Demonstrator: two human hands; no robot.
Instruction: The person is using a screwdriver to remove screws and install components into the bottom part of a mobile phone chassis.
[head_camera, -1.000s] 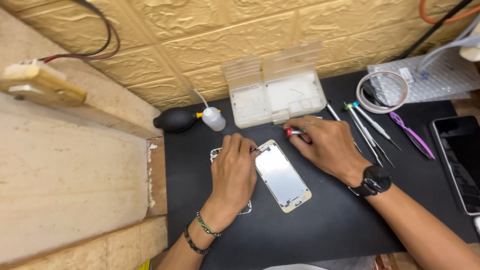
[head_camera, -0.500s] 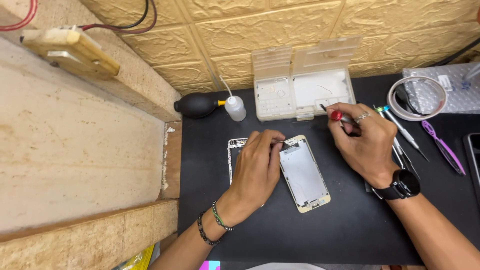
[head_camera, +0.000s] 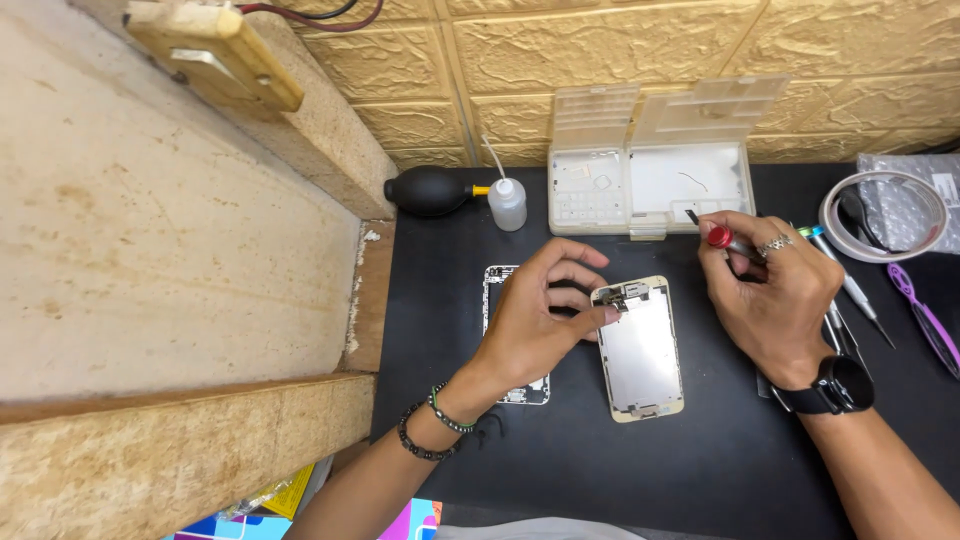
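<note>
We had the phone's screen panel (head_camera: 641, 350) lifted off its frame (head_camera: 497, 290), left hand (head_camera: 535, 320) pinching at its top parts, right hand (head_camera: 770, 290) gripping a red-capped screwdriver (head_camera: 722, 238), reassembly seemingly left.

At the back of our black work mat (head_camera: 640, 470) we have a clear plastic parts box (head_camera: 650, 185) standing open, its lid leaning against the yellowish embossed wall panel (head_camera: 620, 45). Just left of it stands a small white squeeze bottle with a thin nozzle (head_camera: 507, 200), and beside that lies a black rubber air blower (head_camera: 432, 190). On the far right we see a roll of clear tape (head_camera: 882, 215) resting on bubble wrap (head_camera: 915, 190), with purple plastic tweezers (head_camera: 925, 320) nearer us. To our left runs a worn wooden shelf (head_camera: 170, 250), carrying a pale wooden block with wires (head_camera: 215, 50).
</note>
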